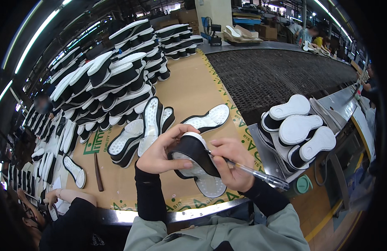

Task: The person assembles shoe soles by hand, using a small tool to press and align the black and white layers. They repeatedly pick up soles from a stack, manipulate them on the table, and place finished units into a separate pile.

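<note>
A black wedge shoe sole with white edging [192,147] is tilted up in my left hand [160,154], fingers round its heel end and thumb along its side. My right hand [235,169] pinches a slim clear-barrelled pen [262,175], its tip at the sole's edge near the white rim. Just below the held sole, another sole [212,188] lies on the cardboard, partly covered. Beyond my hands a single sole [212,118] lies with its white dimpled face up. More soles [151,123] lean together left of it.
Tall stacks of black-and-white soles [114,81] fill the table's far left. A brown stick [98,173] lies on the cardboard [181,83]. On the right, several soles [300,129] sit beside a dark mesh conveyor [277,73]. A co-worker's arm [76,196] is at lower left.
</note>
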`<action>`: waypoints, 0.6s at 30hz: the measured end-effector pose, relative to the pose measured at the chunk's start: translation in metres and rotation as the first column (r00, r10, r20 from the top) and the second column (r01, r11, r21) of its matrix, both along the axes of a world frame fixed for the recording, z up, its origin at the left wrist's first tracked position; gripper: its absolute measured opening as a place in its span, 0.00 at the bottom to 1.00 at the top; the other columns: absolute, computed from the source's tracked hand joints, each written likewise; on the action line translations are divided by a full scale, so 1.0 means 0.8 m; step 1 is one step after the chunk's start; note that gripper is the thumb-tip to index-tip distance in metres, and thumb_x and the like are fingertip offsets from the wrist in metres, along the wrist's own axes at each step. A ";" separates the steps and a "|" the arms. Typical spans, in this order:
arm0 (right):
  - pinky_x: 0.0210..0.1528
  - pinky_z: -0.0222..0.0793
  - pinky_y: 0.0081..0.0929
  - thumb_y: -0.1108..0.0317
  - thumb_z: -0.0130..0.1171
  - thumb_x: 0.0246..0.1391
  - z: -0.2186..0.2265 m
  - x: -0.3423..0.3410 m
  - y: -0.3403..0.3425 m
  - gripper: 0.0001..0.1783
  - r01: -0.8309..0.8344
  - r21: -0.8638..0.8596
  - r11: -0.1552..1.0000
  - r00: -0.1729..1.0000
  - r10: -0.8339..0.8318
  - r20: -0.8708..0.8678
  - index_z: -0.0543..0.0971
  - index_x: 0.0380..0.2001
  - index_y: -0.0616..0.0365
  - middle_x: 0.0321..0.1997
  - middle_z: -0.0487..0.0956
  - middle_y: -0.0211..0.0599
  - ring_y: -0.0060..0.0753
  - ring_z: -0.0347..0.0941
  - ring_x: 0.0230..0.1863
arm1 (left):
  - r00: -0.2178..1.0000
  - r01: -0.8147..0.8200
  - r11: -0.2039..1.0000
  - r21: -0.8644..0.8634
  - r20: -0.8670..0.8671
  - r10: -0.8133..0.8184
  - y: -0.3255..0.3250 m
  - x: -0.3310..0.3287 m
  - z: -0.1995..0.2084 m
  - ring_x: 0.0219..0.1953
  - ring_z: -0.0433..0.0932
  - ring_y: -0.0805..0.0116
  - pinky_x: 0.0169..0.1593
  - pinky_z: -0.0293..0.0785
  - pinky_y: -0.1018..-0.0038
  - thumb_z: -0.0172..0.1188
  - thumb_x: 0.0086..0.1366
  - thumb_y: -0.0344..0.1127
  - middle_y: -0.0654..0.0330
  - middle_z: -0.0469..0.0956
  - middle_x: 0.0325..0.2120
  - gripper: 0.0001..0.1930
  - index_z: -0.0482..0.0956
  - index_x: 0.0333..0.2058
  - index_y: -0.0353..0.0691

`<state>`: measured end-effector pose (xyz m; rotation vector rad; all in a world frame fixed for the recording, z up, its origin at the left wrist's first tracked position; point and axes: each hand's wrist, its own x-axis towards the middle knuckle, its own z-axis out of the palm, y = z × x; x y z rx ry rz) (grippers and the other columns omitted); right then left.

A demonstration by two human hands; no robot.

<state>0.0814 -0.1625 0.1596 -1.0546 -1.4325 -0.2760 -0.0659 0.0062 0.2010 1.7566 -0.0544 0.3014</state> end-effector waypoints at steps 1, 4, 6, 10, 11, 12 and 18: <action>0.44 0.72 0.32 0.75 0.59 0.54 0.000 0.000 0.000 0.05 -0.001 0.003 1.000 1.000 0.001 -0.002 0.78 0.34 0.64 0.37 0.80 0.48 0.46 0.78 0.42 | 1.000 0.001 1.000 0.007 0.000 -0.001 0.002 0.000 -0.001 0.54 0.71 0.72 0.57 0.66 0.74 0.74 0.47 0.27 0.61 0.70 0.50 0.38 0.65 0.57 0.35; 0.44 0.71 0.32 0.74 0.59 0.55 0.007 0.001 0.001 0.05 0.013 -0.001 1.000 1.000 -0.013 -0.005 0.78 0.34 0.64 0.36 0.80 0.47 0.46 0.77 0.42 | 1.000 0.008 1.000 -0.008 -0.016 -0.008 0.004 0.001 -0.001 0.54 0.70 0.71 0.58 0.66 0.73 0.73 0.47 0.27 0.61 0.69 0.51 0.38 0.65 0.57 0.34; 0.44 0.71 0.32 0.74 0.59 0.55 0.012 0.002 0.010 0.05 0.003 0.027 1.000 1.000 -0.003 0.004 0.78 0.34 0.64 0.36 0.80 0.46 0.46 0.77 0.42 | 1.000 0.014 1.000 -0.003 0.003 -0.014 0.003 0.001 -0.002 0.55 0.70 0.71 0.58 0.66 0.73 0.73 0.47 0.26 0.60 0.69 0.51 0.38 0.65 0.57 0.34; 0.43 0.72 0.33 0.76 0.63 0.51 0.010 -0.003 0.009 0.06 0.006 0.027 1.000 1.000 -0.005 -0.020 0.79 0.34 0.64 0.33 0.79 0.44 0.46 0.77 0.41 | 1.000 0.027 1.000 0.001 0.007 -0.027 0.008 -0.002 -0.003 0.55 0.69 0.71 0.58 0.65 0.73 0.73 0.46 0.26 0.59 0.69 0.51 0.38 0.65 0.57 0.34; 0.43 0.72 0.34 0.77 0.64 0.49 0.009 -0.006 0.006 0.07 0.011 0.018 1.000 0.999 -0.011 -0.036 0.79 0.33 0.64 0.32 0.79 0.43 0.46 0.77 0.40 | 0.999 0.038 0.999 0.000 0.008 -0.038 0.009 -0.003 -0.004 0.55 0.69 0.71 0.58 0.65 0.73 0.73 0.46 0.25 0.59 0.69 0.51 0.38 0.65 0.57 0.34; 0.43 0.72 0.34 0.77 0.65 0.49 0.006 -0.007 0.004 0.07 0.012 0.019 1.000 0.999 -0.011 -0.036 0.79 0.33 0.64 0.32 0.79 0.43 0.46 0.77 0.40 | 0.999 0.045 0.999 -0.004 0.002 -0.045 0.010 -0.003 -0.003 0.55 0.69 0.71 0.58 0.65 0.73 0.73 0.46 0.26 0.59 0.69 0.51 0.38 0.65 0.57 0.34; 0.42 0.73 0.34 0.77 0.65 0.49 0.010 -0.007 0.009 0.07 0.004 0.058 0.998 1.000 -0.003 -0.015 0.79 0.34 0.64 0.31 0.79 0.42 0.46 0.77 0.40 | 0.998 0.063 0.997 -0.036 0.015 -0.063 0.011 -0.003 -0.004 0.55 0.69 0.70 0.59 0.64 0.73 0.73 0.46 0.26 0.59 0.69 0.51 0.39 0.65 0.57 0.33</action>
